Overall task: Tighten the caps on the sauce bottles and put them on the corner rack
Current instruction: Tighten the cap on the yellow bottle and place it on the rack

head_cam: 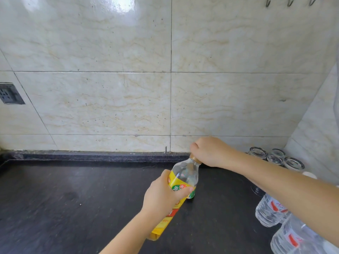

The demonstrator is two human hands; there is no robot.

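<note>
A clear plastic sauce bottle with a yellow label (180,182) sits just right of centre in the lower half of the frame, held above the black speckled stone countertop (73,195). Its long axis is tilted: the base lies toward the bottom of the frame and the neck leans up and to the right, toward the wall. The left hand (161,197) is wrapped round the labelled middle of the bottle, thumb lying across the label. The right hand (209,152) is curled down over the top of the bottle, fingers closed round the gold-brown cap (194,159), of which only the lower rim shows.

A small dark green-banded object (191,195) stands on the countertop just behind the bottle; it is too hidden to say what it is.

At the lower right edge are two clear plastic water bottles with red-and-white labels (271,211). Further back, at the right where the countertop meets the wall, stand several upturned clear glasses (275,158).

The wall is glossy cream marble-patterned tile (110,98) with dark grout lines. A grey wall socket (10,93) sits at the left edge, and metal hooks (289,1) hang in the upper right corner.
</note>
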